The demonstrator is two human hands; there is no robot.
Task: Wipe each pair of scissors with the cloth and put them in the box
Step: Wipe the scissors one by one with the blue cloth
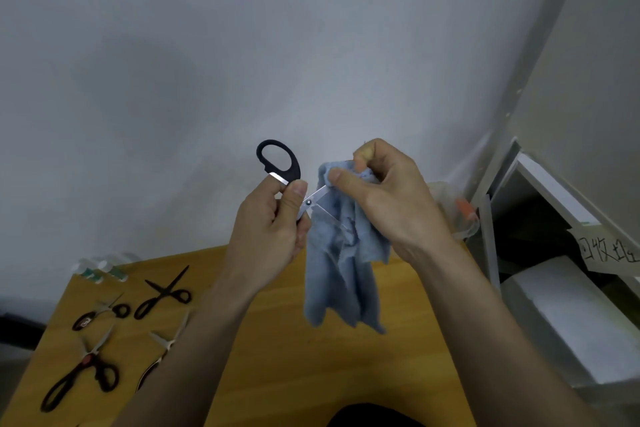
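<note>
Both hands are up in front of the pale wall, well above the table (277, 340). The left hand (273, 229) has its grip curled round the lower handle of a pair of black-handled scissors (278, 163), thumb pressed along the shank just beside the pivot screw, while the other black loop stands free above the fingers. The scissors are spread open, blades pointing right toward the cloth.

The right hand (384, 194) pinches a pale blue cloth (343, 274), thumb and forefinger pressed together on the bunched top edge, right where the upper blade meets the fabric. That blade's tip is hidden under the thumb and cloth; the lower blade lies across the front of the cloth. The rest of the cloth hangs loose below the hand, its ragged end dangling over the wooden table without clearly touching it.

Down at the left end of the table lie four more pairs of scissors. A slim black pair (162, 293) lies open in an X. Just left of it sits a small pair with dark loops (100, 314). Nearer the camera, a heavy black-handled pair (81, 374) lies open, and another pair (166, 347) is partly hidden by the left forearm. Some small clear bottles (104, 269) stand at the far left corner, blurred.

To the right of the table, white boxes (568, 319) sit in a shelf unit.
</note>
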